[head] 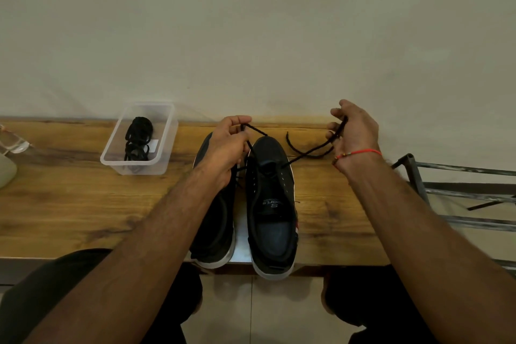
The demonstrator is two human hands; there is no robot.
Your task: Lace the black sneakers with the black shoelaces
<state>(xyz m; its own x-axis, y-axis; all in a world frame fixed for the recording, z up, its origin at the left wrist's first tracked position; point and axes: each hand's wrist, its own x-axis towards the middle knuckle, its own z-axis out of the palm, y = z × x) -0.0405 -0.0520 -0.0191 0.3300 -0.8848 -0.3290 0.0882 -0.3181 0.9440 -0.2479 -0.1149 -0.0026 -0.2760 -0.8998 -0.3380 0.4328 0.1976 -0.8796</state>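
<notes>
- I have both hands up over the toes of the two black sneakers, which sit side by side on the wooden table [69,204], toes pointing away from me towards the wall and heels at the near edge.
- My left hand [223,148] hangs over the toe of the left sneaker [215,226], fingers curled, pinching one end of the black shoelace [301,155] between thumb and fingertips.
- My right hand [353,131] is out to the right of the right sneaker [272,218], above the bare wood, fingers curled round the other run of the same lace.
- The lace runs from each hand down to the foremost eyelets of the right sneaker, making a shallow V whose point sits on the shoe between my hands. A loose tail curls on the table just beyond the toe, to the right.
- The relation I steer by: the shoe's long axis runs straight away from me, and the unfilled eyelets lie nearer me than the lace's anchor point, so I judge the ends must come back towards me.
- My left hand is nearer the eyelet row; the right is well off to the side.
- Lacing looks barely begun on this shoe. The left sneaker's eyelets are hidden by my forearm.
- A clear plastic tub [111,156] to the left holds a spare bundle of laces [138,139].
</notes>
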